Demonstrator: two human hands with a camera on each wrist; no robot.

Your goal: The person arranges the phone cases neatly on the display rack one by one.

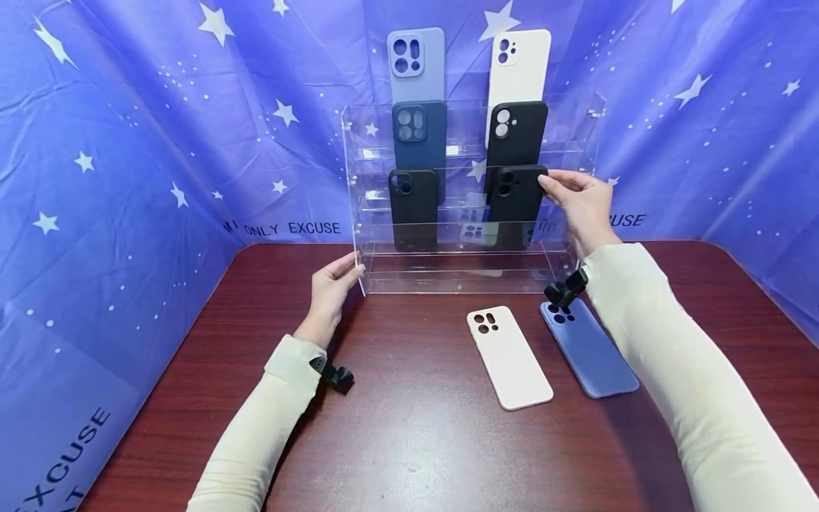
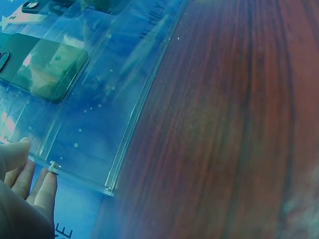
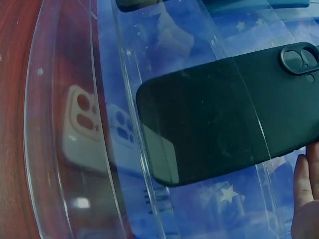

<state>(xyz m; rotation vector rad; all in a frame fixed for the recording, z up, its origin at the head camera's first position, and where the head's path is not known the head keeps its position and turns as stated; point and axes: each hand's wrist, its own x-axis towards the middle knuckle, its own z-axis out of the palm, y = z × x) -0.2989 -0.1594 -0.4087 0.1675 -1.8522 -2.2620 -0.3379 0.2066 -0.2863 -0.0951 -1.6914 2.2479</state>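
Note:
A clear acrylic display stand with tiered ledges stands at the back of the table. My left hand holds the stand's left side panel near the bottom, thumb at the front edge and fingers along the outer face. On a lower ledge at right leans a black phone case. My right hand pinches that case at its upper right edge. In the right wrist view the black case lies behind a clear ledge lip, fingertips at its side. Another black phone case leans on the same tier at left.
Higher tiers hold a light blue case, a dark blue case, a white case and a black case. In front of the stand, a pale pink case and a blue case lie on the table.

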